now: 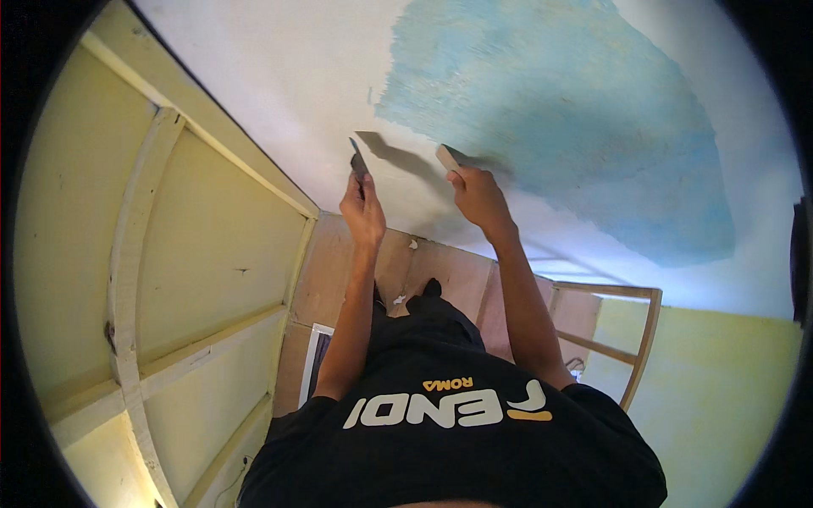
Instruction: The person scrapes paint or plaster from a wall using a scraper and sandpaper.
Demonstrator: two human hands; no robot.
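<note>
Before me is a white wall (286,82) with a large, rough-edged light blue patch (559,127). My left hand (364,206) grips a flat putty knife (359,159), seen nearly edge-on, with a little blue on its tip. It appears to be held off the wall, casting a shadow to its right. My right hand (479,197) is closed around a flat, pale scraper-like tool (448,157) at the lower left edge of the blue patch. Whether that tool's edge touches the wall, I cannot tell.
Yellowish wall panels with a wooden frame (130,254) stand close on my left. Below lies a floor of brownish boards (330,254) with small white scraps (399,299). A wooden frame (651,343) stands at the right, near a yellow-green wall (711,381). A white-edged object (312,362) lies lower left.
</note>
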